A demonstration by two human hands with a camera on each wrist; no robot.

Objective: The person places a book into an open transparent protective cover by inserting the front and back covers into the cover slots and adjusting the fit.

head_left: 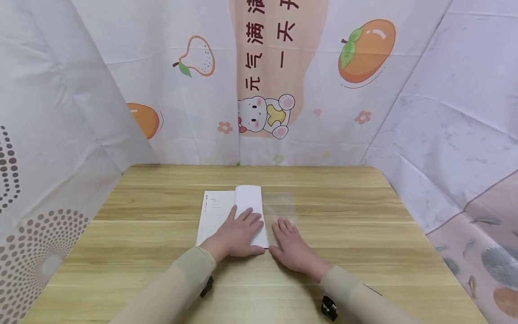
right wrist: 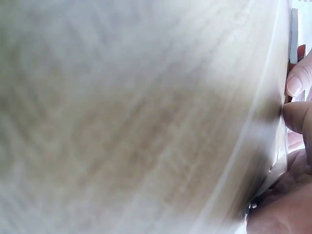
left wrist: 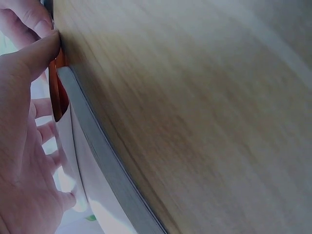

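An open book (head_left: pixel 214 220) lies on the wooden table, its left page showing a few lines of small print. A blank white leaf (head_left: pixel 247 198) bulges up along its middle and covers the right part. My left hand (head_left: pixel 236 234) rests on this leaf with fingers spread and the thumb along the lower right corner. From the book's right side a clear plastic sheet (head_left: pixel 279 202) extends over the table. My right hand (head_left: pixel 293 249) lies flat on that sheet, fingers straight, its thumb close to the left thumb. In the left wrist view, orange cover material (left wrist: pixel 59 92) shows beside the book's page edges (left wrist: pixel 105 156).
The wooden table (head_left: pixel 344 216) reaches out on all sides of the book. Behind it hangs a white curtain (head_left: pixel 162 90) printed with fruit, and more cloth (head_left: pixel 445 112) hangs at the sides. Small black devices (head_left: pixel 329 308) sit under the wrists.
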